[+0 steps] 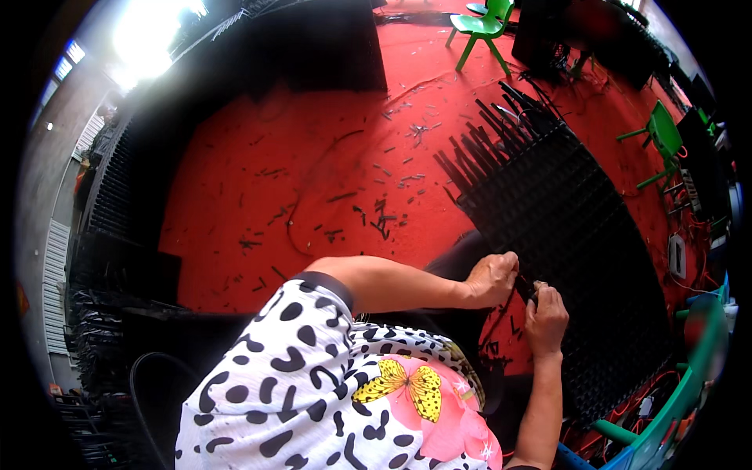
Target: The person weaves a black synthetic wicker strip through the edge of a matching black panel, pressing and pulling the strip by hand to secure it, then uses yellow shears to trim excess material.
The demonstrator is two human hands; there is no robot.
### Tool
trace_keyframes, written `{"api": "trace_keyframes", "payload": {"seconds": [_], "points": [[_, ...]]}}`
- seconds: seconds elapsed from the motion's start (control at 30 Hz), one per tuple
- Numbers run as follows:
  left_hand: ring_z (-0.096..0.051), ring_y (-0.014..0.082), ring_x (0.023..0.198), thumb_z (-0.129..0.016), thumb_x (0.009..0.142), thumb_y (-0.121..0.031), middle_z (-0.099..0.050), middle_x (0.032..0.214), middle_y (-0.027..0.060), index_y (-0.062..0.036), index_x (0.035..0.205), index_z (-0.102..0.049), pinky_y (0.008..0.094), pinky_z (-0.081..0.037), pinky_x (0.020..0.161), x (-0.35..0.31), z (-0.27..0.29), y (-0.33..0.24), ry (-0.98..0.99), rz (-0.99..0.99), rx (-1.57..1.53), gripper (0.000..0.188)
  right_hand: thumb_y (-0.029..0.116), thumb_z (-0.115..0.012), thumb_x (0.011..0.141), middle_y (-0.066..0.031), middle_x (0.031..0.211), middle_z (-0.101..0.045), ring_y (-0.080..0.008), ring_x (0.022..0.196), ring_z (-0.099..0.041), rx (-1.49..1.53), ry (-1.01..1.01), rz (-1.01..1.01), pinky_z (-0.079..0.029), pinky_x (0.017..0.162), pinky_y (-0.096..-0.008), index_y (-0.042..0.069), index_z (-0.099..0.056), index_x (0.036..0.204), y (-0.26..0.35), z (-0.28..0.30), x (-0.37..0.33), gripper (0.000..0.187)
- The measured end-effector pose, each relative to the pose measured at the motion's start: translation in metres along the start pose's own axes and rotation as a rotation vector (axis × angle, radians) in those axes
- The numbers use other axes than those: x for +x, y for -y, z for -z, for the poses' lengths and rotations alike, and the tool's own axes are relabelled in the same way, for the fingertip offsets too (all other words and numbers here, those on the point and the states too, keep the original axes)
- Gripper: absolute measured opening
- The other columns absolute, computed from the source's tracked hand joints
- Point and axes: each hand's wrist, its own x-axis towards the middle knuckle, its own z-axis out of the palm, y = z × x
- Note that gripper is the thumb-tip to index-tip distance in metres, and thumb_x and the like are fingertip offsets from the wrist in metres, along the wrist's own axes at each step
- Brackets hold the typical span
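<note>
Right of centre: I am watching left hand (493,280) and right hand (546,319), grips closed, contents unclear, apparently working black woven panel (568,211) edge, next likely needing steady tension.

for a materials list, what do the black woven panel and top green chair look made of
Black woven panel: probably plastic, faint sheen; its loose strips jut stiffly. Bright green chair with slanted legs: likely moulded plastic, smooth-looking, evenly coloured.
</note>
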Motion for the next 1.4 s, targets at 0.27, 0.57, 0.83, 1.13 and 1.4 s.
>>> {"api": "trace_keyframes", "payload": {"seconds": [0.27, 0.57, 0.83, 1.13, 1.4], "points": [[-0.052, 0.0126, 0.052, -0.051, 0.083, 0.000, -0.051, 0.061, 0.0060, -0.0025, 0.083, -0.052, 0.0261, -0.042, 0.047, -0.023, 0.060, -0.009, 0.126, -0.111, -0.114, 0.003, 0.004, -0.062, 0.073, -0.0145, 0.097, -0.058, -0.0309, 0.088, -0.057, 0.287, -0.117, -0.117, -0.048, 0.076, -0.0365, 0.003, -0.057, 0.101, 0.003, -0.012, 0.005, 0.029], [-0.053, 0.0105, 0.052, -0.053, 0.081, 0.001, -0.056, 0.067, 0.0062, -0.0004, 0.104, -0.056, 0.0232, -0.042, 0.048, -0.032, 0.061, -0.001, 0.288, -0.161, -0.110, 0.022, -0.001, -0.061, 0.074, -0.0096, 0.075, -0.060, -0.0220, 0.069, -0.059, 0.522, -0.183, -0.200, -0.048, 0.062, -0.0298, 0.002, -0.061, 0.088, 0.010, -0.020, -0.005, 0.014], [-0.059, 0.0337, 0.072, -0.052, 0.074, -0.004, -0.058, 0.087, 0.0175, -0.0037, 0.121, -0.046, 0.0399, -0.048, 0.060, 0.008, 0.052, 0.024, 0.415, -0.297, 0.434, 0.047, -0.003, -0.057, 0.073, -0.0078, 0.069, -0.060, -0.0148, 0.060, -0.057, 0.658, -0.255, -0.443, -0.046, 0.058, -0.0253, -0.001, -0.061, 0.085, 0.011, -0.029, 0.001, 0.013], [-0.059, 0.0344, 0.065, -0.051, 0.073, -0.004, -0.059, 0.075, 0.0175, 0.0007, 0.123, -0.040, 0.0429, -0.045, 0.054, 0.020, 0.043, 0.020, 0.499, -0.304, 0.698, 0.052, 0.000, -0.057, 0.072, -0.0138, 0.078, -0.062, -0.0289, 0.069, -0.060, 0.382, -0.188, -0.348, -0.049, 0.063, -0.0331, 0.000, -0.061, 0.080, 0.014, -0.030, 0.009, 0.009], [-0.058, 0.0372, 0.065, -0.051, 0.071, -0.004, -0.059, 0.067, 0.0210, 0.0060, 0.120, -0.040, 0.0447, -0.044, 0.055, 0.024, 0.046, 0.019, 0.514, -0.237, 0.567, 0.052, 0.006, -0.059, 0.073, -0.0134, 0.076, -0.060, -0.0311, 0.071, -0.059, 0.182, -0.137, -0.314, -0.048, 0.065, -0.0381, 0.001, -0.060, 0.080, 0.023, -0.028, 0.018, 0.008]]}}
